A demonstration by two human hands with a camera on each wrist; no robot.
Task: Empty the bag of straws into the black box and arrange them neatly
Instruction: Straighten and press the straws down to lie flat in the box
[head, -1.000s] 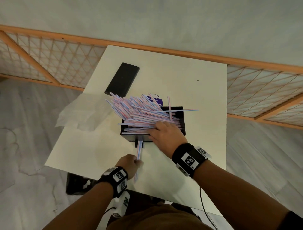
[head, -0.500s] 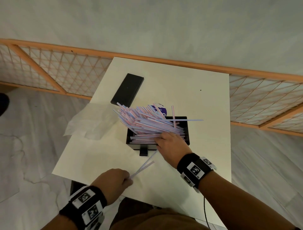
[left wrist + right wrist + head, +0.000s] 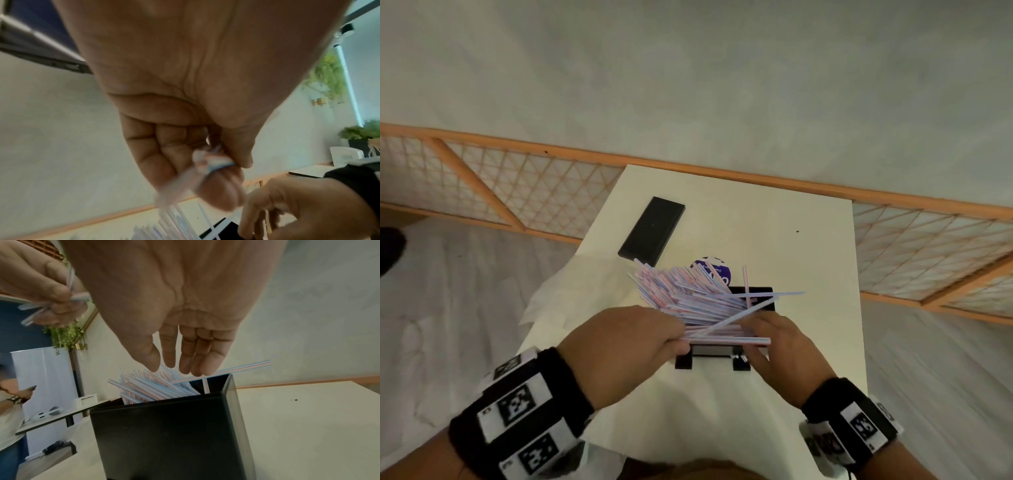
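A: Straws (image 3: 688, 298) status?

B: Piled in the black box (image 3: 168, 434), fanned leftward over its rim, several crossing loose on top. Light, thin, slick; they'll roll and scatter. Best gathered as a bunch near the ends, not pinched singly.

A: Hands?

B: Left hand (image 3: 626, 342), at the box's left, pinches a few straws. Right hand (image 3: 784, 346), at its front right, is slack with fingers (image 3: 193, 356) extended above the pile, holding nothing.

A: Around the box?

B: Empty bag (image 3: 571, 291) left of it on the desk (image 3: 808, 246), black lid (image 3: 652, 226) behind. Purple round label (image 3: 712, 270) behind the box, text unreadable.
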